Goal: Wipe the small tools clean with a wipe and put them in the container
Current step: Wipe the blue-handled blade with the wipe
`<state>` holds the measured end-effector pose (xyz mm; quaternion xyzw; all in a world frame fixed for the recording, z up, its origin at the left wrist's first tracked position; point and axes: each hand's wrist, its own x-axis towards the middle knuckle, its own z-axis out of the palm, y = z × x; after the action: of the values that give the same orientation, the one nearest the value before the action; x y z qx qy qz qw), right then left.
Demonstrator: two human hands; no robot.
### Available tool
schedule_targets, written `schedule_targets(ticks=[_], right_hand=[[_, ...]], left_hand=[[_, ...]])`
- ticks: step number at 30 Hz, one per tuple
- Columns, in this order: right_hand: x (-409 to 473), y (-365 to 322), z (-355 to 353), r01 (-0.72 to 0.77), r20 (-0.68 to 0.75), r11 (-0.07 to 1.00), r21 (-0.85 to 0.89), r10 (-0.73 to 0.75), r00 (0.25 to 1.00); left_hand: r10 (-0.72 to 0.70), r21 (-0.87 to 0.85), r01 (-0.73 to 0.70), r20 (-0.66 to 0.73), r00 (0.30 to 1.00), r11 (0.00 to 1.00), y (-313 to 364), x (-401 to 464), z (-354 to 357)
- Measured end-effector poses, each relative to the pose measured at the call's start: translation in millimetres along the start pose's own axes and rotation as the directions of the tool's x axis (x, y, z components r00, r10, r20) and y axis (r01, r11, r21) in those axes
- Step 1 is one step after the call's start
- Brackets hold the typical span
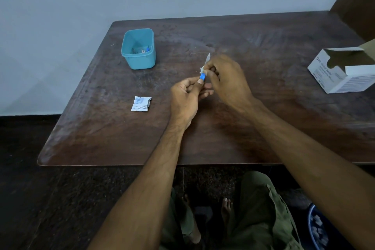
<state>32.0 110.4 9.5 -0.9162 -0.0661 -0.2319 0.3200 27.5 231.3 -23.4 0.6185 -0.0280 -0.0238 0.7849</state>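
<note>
Over the middle of the brown wooden table (pixel 101 128), my left hand (pixel 185 99) pinches a small tool with a blue handle (pixel 202 76) between thumb and fingers. My right hand (pixel 227 81) holds a white wipe (pixel 206 63) wrapped around the tool's upper end, so the tip is hidden. The teal plastic container (pixel 139 61) stands at the back left of the table, with a few small tools lying at its bottom.
A torn white wipe packet (pixel 141 104) lies on the table left of my hands. An open white cardboard box (pixel 343 71) sits at the right edge. A blue bin (pixel 316 229) with white scraps stands on the floor at lower right.
</note>
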Motion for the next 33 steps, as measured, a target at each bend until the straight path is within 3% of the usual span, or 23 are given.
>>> schedule_targets(ticks=[4, 13, 16, 19, 24, 30, 33], right_hand=[[4, -1, -4, -0.051, -0.032, 0.999, -0.015, 0.050, 0.998], [-18, -13, 6, 0.062, 0.067, 0.989, -0.132, -0.053, 0.996], [-8, -11, 2, 0.004, 0.061, 0.986, -0.169, 0.006, 0.998], [-3, -9, 2, -0.042, 0.042, 0.986, -0.162, 0.049, 0.998], [-19, -8, 9, 0.034, 0.091, 0.990, -0.137, -0.021, 0.996], [-3, -8, 1, -0.074, 0.038, 0.989, -0.130, 0.080, 0.996], [-9, -12, 5, -0.033, 0.067, 0.994, -0.107, 0.040, 0.997]], left_hand=[[0.010, -0.003, -0.010, 0.043, 0.999, 1.000, -1, 0, 0], [-0.023, 0.005, 0.023, 0.068, 0.997, 1.000, -4, 5, -7], [-0.029, -0.015, 0.030, 0.079, 0.996, 0.999, -2, 4, -6], [-0.038, -0.045, 0.041, 0.066, 0.997, 0.998, 0, 4, -5], [-0.047, -0.065, 0.050, 0.052, 0.998, 0.997, -2, 7, -7], [-0.047, -0.046, 0.050, 0.069, 0.997, 0.998, 0, 5, -6], [-0.050, -0.052, 0.052, 0.042, 0.998, 0.997, -1, 6, -7]])
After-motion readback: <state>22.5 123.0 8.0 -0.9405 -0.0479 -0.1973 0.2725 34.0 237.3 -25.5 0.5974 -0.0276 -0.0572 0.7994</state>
